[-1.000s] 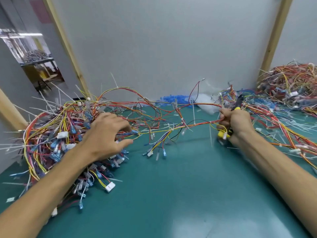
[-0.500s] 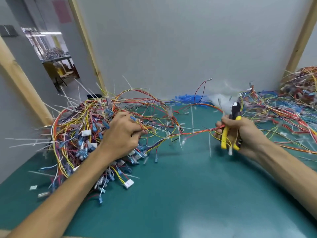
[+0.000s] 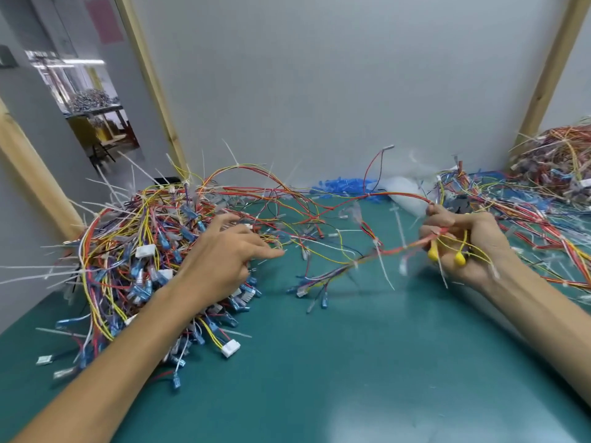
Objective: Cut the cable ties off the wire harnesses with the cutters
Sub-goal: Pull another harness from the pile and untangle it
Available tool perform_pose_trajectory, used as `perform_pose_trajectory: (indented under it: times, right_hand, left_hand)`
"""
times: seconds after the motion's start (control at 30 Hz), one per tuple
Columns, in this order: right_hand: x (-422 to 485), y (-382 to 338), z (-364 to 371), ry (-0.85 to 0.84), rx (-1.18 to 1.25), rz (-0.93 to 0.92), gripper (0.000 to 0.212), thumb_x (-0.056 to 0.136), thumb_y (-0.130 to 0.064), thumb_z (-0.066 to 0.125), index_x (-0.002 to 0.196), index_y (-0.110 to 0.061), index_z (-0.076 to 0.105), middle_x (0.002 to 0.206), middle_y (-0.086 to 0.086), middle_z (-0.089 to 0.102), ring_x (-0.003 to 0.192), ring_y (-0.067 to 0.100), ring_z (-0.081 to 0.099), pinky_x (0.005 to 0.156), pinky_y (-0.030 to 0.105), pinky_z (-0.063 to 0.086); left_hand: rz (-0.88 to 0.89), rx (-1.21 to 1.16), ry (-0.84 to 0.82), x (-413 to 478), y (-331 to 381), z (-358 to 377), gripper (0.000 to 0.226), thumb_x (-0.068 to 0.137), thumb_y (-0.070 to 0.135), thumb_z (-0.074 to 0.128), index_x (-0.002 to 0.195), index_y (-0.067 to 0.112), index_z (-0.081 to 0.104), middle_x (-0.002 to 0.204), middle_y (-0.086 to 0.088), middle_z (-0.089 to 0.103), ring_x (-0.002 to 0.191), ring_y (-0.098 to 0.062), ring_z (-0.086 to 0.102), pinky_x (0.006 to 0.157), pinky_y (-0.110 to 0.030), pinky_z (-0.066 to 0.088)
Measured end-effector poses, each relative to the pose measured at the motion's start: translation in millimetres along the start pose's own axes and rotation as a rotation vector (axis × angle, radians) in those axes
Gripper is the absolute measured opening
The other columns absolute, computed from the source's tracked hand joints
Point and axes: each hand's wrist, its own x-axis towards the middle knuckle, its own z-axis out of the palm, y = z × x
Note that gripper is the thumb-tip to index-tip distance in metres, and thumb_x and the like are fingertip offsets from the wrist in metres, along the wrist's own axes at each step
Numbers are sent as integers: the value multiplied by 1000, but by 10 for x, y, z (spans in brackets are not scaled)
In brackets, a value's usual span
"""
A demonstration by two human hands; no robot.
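Head view: over the tabletop [image 3: 319,378], left hand [image 3: 224,260] lay on the pile [image 3: 128,251], fingers [image 3: 271,252] spread, holding nothing. Right hand [image 3: 473,247] gripped cutters [image 3: 459,259] plus one harness [image 3: 399,249], strung between. Step looked like drawing a harness free; next move likely needs a tie [image 3: 399,225] picked out and cutter jaws set on it.

A harness pile [image 3: 134,251] lies left on the desk [image 3: 319,362], another pile [image 3: 556,174] far right, loose connectors [image 3: 342,183] far between.

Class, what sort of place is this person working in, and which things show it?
Probably a factory workbench: heaps of harnesses on a green mat, cutters in the right hand, another piled table in the background.
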Motion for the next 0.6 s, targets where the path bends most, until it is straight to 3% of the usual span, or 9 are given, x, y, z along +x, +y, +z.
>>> perform_pose_trajectory:
  times: [0.1, 0.23, 0.33, 0.47, 0.53, 0.6]
  right_hand:
    - [-27, -152, -67, -91, -9, -47, 5, 91, -10, 51, 90, -12, 56, 56, -10, 29, 54, 5, 14, 49, 13, 22]
    - [-27, -372, -139, -18, 192, -247, 18, 94, -8, 48, 84, -15, 60, 55, -10, 29, 47, 5, 24, 49, 13, 26]
    - [-39, -406, -175, 59, 193, -318, 16, 92, -7, 49, 84, -15, 60, 57, -10, 28, 48, 6, 23, 47, 14, 26]
    - [-17, -382, -114, 55, 203, -342, 17, 95, -8, 49, 85, -15, 61, 57, -9, 28, 49, 6, 22, 53, 15, 22]
    - [-23, -454, -103, 88, 244, -394, 14, 92, -6, 49, 85, -14, 59, 57, -8, 30, 49, 7, 23, 51, 15, 26]
    - [-42, -504, -138, 178, 259, -442, 22, 102, -7, 42, 87, -14, 56, 56, -7, 32, 50, 8, 23, 49, 16, 29]
  left_hand:
    - [-65, 26, -63, 31, 0, -20, 69, 72, 12, 40, 119, 49, 74, 123, 22, 71, 116, -7, 57, 114, -38, 26]
    - [-152, 50, -212, 113, 45, -87, 68, 77, 14, 50, 134, 48, 65, 133, 15, 66, 121, -12, 58, 108, -38, 37]
    - [-255, -56, -341, 252, 133, -231, 66, 74, 22, 50, 133, 48, 66, 137, 9, 65, 122, -19, 59, 101, -37, 47]
    - [-261, -140, -99, 517, 332, -295, 54, 81, 22, 56, 132, 36, 67, 132, 6, 62, 119, -22, 60, 98, -41, 53]
    - [-192, -80, 72, 706, 440, -277, 59, 82, 23, 61, 140, 34, 56, 138, 4, 52, 120, -24, 57, 94, -45, 55]
    - [-214, 57, 108, 928, 459, -246, 68, 83, 30, 62, 148, 33, 43, 150, -1, 40, 119, -30, 58, 83, -46, 57]
